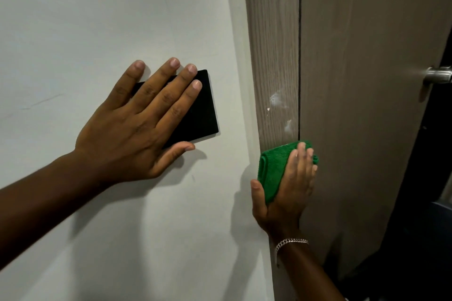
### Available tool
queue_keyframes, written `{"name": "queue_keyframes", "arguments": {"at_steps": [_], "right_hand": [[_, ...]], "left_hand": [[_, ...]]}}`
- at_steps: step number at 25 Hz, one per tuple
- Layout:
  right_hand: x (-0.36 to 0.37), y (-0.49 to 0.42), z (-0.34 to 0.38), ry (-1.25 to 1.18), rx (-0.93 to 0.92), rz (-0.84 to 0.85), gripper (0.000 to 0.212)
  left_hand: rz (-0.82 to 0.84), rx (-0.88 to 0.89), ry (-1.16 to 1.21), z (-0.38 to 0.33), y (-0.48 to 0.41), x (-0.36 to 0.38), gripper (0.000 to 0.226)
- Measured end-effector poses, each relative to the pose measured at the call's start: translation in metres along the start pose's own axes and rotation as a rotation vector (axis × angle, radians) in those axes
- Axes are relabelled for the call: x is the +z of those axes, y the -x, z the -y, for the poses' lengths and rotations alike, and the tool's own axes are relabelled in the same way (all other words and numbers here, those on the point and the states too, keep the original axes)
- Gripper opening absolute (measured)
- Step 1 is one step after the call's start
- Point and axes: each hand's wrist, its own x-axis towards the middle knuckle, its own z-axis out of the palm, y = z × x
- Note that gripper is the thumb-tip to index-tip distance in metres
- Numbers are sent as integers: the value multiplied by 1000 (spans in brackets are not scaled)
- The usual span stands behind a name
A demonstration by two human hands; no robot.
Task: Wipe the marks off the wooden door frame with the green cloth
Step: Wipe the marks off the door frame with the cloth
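Note:
The wooden door frame [274, 32] runs top to bottom right of centre, grey-brown with a grain. White smudged marks [276, 99] sit on it at mid height, and a smaller mark [288, 126] lies just below. My right hand [291, 186] presses a folded green cloth [274, 166] flat against the frame, just under the lower mark. My left hand [144, 120] lies flat with spread fingers on the white wall, partly covering a black wall plate [203, 110].
The white wall [97, 19] fills the left half. Right of the frame stands the wooden door [367, 80], with a metal door handle [437, 74] at the right edge. Beyond the door's edge is a dark gap. A silver bracelet [291, 243] circles my right wrist.

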Motion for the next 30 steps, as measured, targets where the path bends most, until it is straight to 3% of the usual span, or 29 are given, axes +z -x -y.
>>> {"name": "queue_keyframes", "arguments": {"at_steps": [4, 8, 12, 15, 19, 23, 27, 30], "right_hand": [[7, -23, 17, -73, 202, -74, 79], [-5, -17, 0, 9, -116, 37, 82], [3, -46, 12, -35, 39, -61, 82], [-3, -37, 2, 39, -198, -2, 83], [1, -55, 8, -21, -49, -61, 82], [-7, -47, 0, 58, -275, 3, 82], [-2, -66, 14, 7, -131, -39, 82], [-7, -61, 11, 69, -304, 10, 81]], "left_hand": [[6, 3, -1, 0, 0, 0, 86], [7, 0, 6, -1, 1, -1, 86], [5, 8, 3, 1, -1, -1, 86], [7, 5, 16, 1, 0, -1, 86], [4, 6, 7, 0, 1, 1, 85], [8, 6, 12, 0, 1, 1, 85], [8, 6, 7, 0, 1, 1, 85], [5, 6, 22, 1, -1, 0, 84]]}}
